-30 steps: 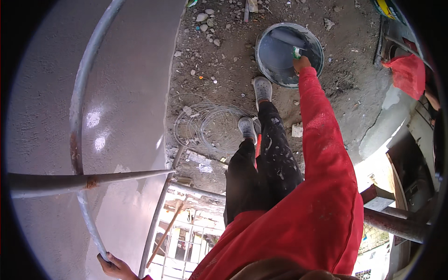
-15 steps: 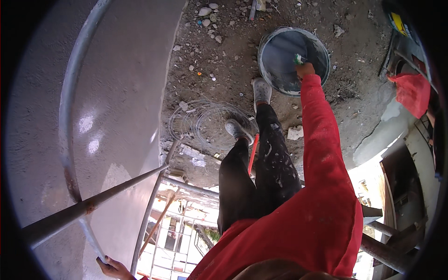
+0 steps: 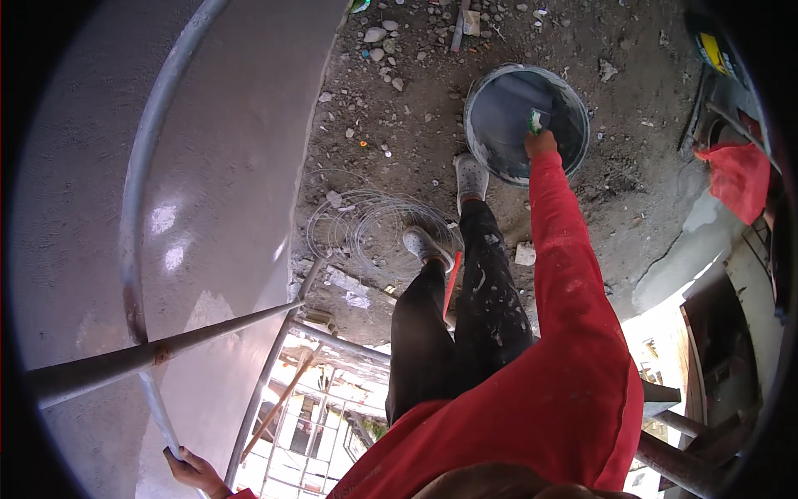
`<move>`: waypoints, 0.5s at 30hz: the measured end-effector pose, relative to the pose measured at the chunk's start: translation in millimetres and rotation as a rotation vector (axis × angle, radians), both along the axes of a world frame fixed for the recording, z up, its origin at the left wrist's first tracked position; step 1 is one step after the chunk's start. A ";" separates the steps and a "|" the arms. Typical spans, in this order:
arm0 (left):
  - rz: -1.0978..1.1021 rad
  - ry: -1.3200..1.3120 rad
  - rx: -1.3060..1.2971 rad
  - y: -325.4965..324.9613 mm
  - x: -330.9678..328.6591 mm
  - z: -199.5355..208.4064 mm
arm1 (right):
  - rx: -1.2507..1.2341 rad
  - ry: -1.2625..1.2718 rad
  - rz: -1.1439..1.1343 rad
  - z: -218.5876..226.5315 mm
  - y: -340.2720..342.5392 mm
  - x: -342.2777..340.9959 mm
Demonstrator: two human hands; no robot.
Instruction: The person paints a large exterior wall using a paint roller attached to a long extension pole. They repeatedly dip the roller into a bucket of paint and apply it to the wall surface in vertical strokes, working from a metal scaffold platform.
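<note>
My right hand (image 3: 540,144) reaches down over a large round bucket (image 3: 585,118) and is closed on what looks like a paintbrush (image 3: 534,122) with a green and white handle. Grey liquid (image 3: 499,108) lies in the bucket. The brush is inside the bucket's rim; I cannot tell whether its tip touches the liquid. My left hand (image 3: 196,474) grips the lower end of a long grey metal pipe (image 3: 135,200), which stands in front of a smooth grey wall (image 3: 75,166).
A slanting scaffold pole (image 3: 224,334) crosses near the wall. Coiled wire (image 3: 374,233) lies by my left shoe (image 3: 426,247). My right shoe (image 3: 471,176) is beside the bucket. Stones (image 3: 376,35) litter the dirt floor. A red cloth (image 3: 738,179) hangs at the far right.
The view has shifted, so the bucket and floor appear slightly lower. The brush stays over the bucket, turned a little. My left hand still holds the pipe.
</note>
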State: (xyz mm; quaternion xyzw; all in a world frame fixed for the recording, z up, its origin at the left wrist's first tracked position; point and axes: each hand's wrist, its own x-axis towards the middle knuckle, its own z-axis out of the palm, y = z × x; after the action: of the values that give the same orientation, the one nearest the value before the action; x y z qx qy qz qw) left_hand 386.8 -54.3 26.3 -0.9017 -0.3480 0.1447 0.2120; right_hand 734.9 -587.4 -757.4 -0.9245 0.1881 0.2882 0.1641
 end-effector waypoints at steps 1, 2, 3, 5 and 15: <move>-0.024 -0.012 0.023 -6.9 0.4 -4.5 | 0.032 0.150 -0.068 4.9 5.3 20.6; -0.047 -0.014 0.042 -16.0 3.5 -7.1 | 0.059 0.311 -0.134 11.4 10.1 26.8; -0.070 -0.019 0.054 -22.1 5.4 -10.1 | 0.064 0.237 -0.103 14.8 10.7 23.4; -0.055 0.011 0.061 -26.6 5.6 -1.9 | 0.075 0.087 -0.039 23.4 12.9 12.6; -0.097 -0.015 0.136 -23.3 7.3 -11.2 | -0.069 0.034 0.083 126.5 22.8 -67.4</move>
State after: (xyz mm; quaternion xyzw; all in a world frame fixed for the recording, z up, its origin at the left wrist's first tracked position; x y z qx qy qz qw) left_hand 394.2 -77.6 15.1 -0.9021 -0.3145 0.1033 0.2768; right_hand 667.6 -564.6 -630.9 -0.9317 0.1619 0.3036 0.1167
